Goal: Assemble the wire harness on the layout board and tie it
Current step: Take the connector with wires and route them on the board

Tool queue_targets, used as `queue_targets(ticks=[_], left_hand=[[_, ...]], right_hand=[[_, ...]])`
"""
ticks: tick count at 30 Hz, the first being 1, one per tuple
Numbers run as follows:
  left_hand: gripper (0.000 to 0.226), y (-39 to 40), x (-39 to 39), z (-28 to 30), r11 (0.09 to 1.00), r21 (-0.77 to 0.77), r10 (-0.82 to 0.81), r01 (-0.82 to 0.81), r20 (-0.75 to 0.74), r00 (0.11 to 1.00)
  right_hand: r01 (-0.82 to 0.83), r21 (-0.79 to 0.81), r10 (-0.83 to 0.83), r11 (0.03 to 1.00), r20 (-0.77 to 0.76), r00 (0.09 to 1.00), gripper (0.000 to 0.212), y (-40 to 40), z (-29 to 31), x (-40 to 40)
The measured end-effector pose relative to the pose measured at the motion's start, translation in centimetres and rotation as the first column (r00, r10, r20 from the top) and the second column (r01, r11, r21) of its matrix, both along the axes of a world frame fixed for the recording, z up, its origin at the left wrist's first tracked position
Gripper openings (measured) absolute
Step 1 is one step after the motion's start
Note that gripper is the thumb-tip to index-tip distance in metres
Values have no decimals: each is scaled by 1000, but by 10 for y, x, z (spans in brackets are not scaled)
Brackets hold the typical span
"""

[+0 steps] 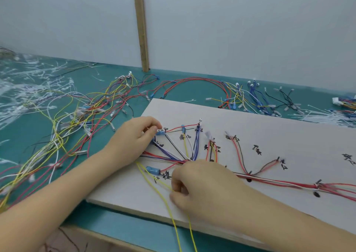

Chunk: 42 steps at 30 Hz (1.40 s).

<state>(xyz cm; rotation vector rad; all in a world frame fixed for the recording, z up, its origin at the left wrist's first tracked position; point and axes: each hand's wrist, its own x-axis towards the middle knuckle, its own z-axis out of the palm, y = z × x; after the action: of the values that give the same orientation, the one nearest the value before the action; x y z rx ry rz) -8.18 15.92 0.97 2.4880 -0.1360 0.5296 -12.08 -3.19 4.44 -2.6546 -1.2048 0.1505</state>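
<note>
Head view. Pale layout board (pixel 250 128) lying on teal workbench (pixel 119 230), handwritten marker labels beside each branch point. Wire harness (pixel 279 183) laid along board's near half: red-and-white trunk running right, branches fanning up to labelled spots, dark pegs or ties at junctions — cannot tell which.

Left hand (pixel 133 136) at board's left edge, thumb and forefinger pinching a blue terminal (pixel 160 133) at upper-left branch end; other fingers curled under.

Right hand (pixel 200 186) resting on board over the point where branches meet the trunk, fingers curled, gripping a yellow wire (pixel 154 182); two yellow strands drop from under the hand past board's near edge and out of frame. Blue cylindrical sleeve (pixel 153 170) on a red lead, just left of right hand.

Left of board: loose tangle of wires (pixel 67 120), yellow, red, white, black, with clear-sleeved terminals. Beyond board: red wire loop (pixel 194 80) and blue-and-white leads (pixel 256 99). White cable ties (pixel 28 82) scattered far left; more at far right. White wall behind, wooden strip (pixel 141 26) standing upright against it.
</note>
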Motion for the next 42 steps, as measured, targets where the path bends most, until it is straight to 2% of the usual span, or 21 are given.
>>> queue_targets(ticks=[2, 3, 5, 6, 8, 10, 14, 18, 20, 23, 25, 28, 31, 34, 37, 40, 42], left_hand=[[25, -1, -2, -3, 997, 82, -12, 10, 17, 1000], [31, -1, -2, -4, 992, 124, -27, 23, 28, 999], [35, -1, -3, -3, 976, 210, -71, 61, 41, 997], [38, -2, -4, -2, 965, 250, -92, 79, 38, 995], [47, -2, -5, -1, 948, 300, -121, 108, 23, 992], [50, -3, -6, 0, 940, 320, -127, 116, 11, 992], [47, -6, -7, 3, 936, 334, -133, 114, 32, 991], [40, -13, -11, 10, 922, 347, -209, 170, 78, 975], [41, -19, -16, 13, 914, 292, -311, 283, 53, 949], [43, -34, -24, 16, 824, 262, -511, 502, -36, 859], [41, -44, -26, 18, 789, 252, -562, 561, -74, 824], [32, -56, -26, 21, 793, 294, -539, 533, -68, 839], [27, -60, -23, 22, 811, 289, -506, 508, -88, 858], [17, -63, -23, 20, 813, 312, -489, 492, -93, 867], [27, -65, -24, 19, 821, 323, -470, 471, -84, 879], [29, -65, -24, 17, 829, 344, -448, 441, -66, 892], [19, -66, -24, 17, 850, 326, -423, 415, -48, 905]], right_hand=[[60, 74, -47, 996, -163, 986, 14, -2, 3, 3], [102, 115, -63, 988, -303, 951, 13, -4, 6, 6], [194, 192, -36, 962, -617, 786, 16, -11, 14, 10], [239, 211, -15, 948, -718, 696, 15, -17, 18, 12], [314, 225, -5, 922, -807, 591, 12, -32, 25, 18], [354, 239, 5, 904, -835, 551, 14, -49, 34, 25], [374, 278, -34, 885, -762, 646, 30, -88, 53, 39], [409, 269, -117, 872, -698, 707, 31, -122, 60, 45], [420, 233, -176, 877, -659, 732, 31, -136, 58, 46], [438, 187, -230, 880, -638, 735, 33, -150, 54, 46], [439, 144, -258, 887, -632, 730, 26, -157, 52, 45], [439, 131, -283, 889, -598, 750, 15, -164, 49, 45], [405, 167, -266, 899, -529, 806, 33, -170, 53, 50], [415, 201, -289, 887, -460, 840, 38, -182, 62, 56], [421, 168, -339, 892, -367, 866, 39, -194, 65, 59], [430, 88, -390, 899, -287, 875, 13, -197, 57, 59], [435, 55, -408, 899, -254, 877, 1, -197, 51, 60]])
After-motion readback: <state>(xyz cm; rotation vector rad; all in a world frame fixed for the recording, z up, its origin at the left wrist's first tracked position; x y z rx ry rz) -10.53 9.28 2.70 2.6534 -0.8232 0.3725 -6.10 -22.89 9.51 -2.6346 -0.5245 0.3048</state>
